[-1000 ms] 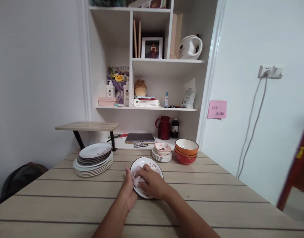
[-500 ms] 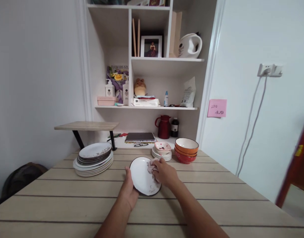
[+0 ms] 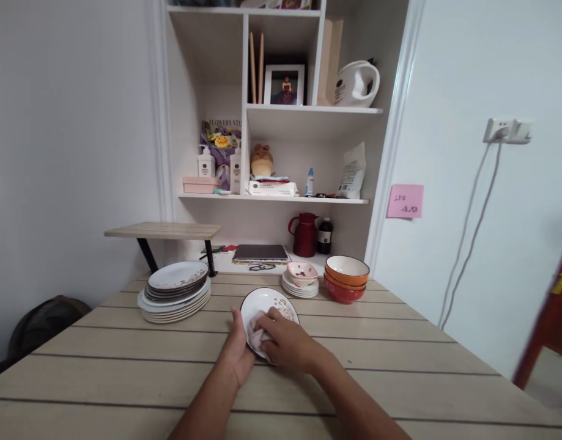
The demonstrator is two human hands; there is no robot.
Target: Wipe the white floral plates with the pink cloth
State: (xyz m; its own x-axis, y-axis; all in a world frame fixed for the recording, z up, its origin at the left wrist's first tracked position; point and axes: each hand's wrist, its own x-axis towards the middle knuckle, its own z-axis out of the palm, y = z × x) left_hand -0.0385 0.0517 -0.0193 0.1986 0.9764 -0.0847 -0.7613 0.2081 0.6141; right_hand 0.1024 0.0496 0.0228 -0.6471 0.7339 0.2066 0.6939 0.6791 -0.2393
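A white plate (image 3: 255,301) with a dark rim and a floral print is held tilted above the table, in front of me. My left hand (image 3: 237,349) grips its left edge, thumb along the rim and fingers underneath, mostly hidden. Bunched in my right hand (image 3: 286,342) is a pale cloth (image 3: 258,333), pressed on the lower left part of the plate's face. To the left stands a stack of plates (image 3: 175,296), the top ones dark-rimmed with the same print.
Small white plates (image 3: 301,290) bear a pink patterned bowl (image 3: 303,272) beyond my hands. Orange and red bowls (image 3: 346,281) are stacked to their right. A small wooden riser (image 3: 164,230) stands back left. Behind are a laptop (image 3: 260,252) and a red jug (image 3: 304,235).
My right hand has moved the cloth from the plate's upper right to its lower left, uncovering the floral print on the right. My left hand keeps its grip.
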